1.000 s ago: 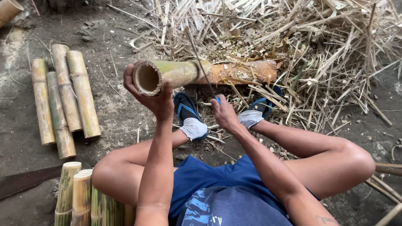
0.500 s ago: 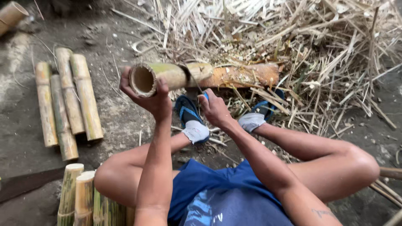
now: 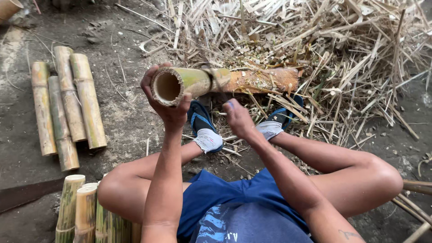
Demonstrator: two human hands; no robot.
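Gripping the bamboo tube (image 3: 202,83) by its open end, the left hand (image 3: 168,105) is holding tight; the right hand (image 3: 238,119) is hanging loose underneath.

Left hand (image 3: 167,105) raised with fingers curled in a grip; right hand (image 3: 237,120) loosely cupped, lower.

Seated person's left hand (image 3: 167,105) cupped the near, open end of a bamboo tube (image 3: 198,83), which lay crosswise, far end resting at the edge of the heap of split strips and husks (image 3: 315,49) behind and to the right. Right hand (image 3: 238,119) sat just right of the left, below the tube. Two sandalled feet (image 3: 207,130) were planted under the tube, ahead of the knees. Four cut bamboo lengths (image 3: 67,103) lay side by side on the ground (image 3: 126,117) to the left. Upright cut pieces (image 3: 83,211) stood beside the left thigh.
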